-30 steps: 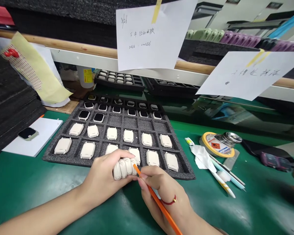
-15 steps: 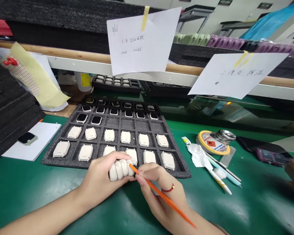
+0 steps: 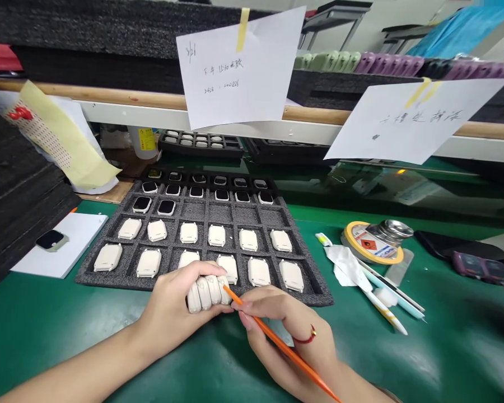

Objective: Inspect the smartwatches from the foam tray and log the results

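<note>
1. the left hand [image 3: 172,296] grasps four white watch cases [image 3: 209,293], pressed side by side, in front of the tray's near edge.
2. the right hand [image 3: 288,324] pinches one orange stick [image 3: 277,339], its tip at the rightmost of those four.
3. the foam tray [image 3: 120,282] carries six white cases [image 3: 259,271] along its near edge, some partly behind the left hand, and six more [image 3: 189,232] in the next row.
4. its third row has two dark-faced watches [image 3: 166,207] towards the left edge; four cells to their right show bare foam. two rows behind hold six watches each.
5. off the tray's left edge, one white pad [image 3: 63,260] bears one dark-faced watch [image 3: 51,239].
6. off its right edge are one yellow roll [image 3: 355,238], with one metal-topped container [image 3: 397,228] at it, and a white tissue [image 3: 346,266].
7. green tabletop [image 3: 218,369] lies open between the forearms, and in a strip between tray and tissue.
</note>
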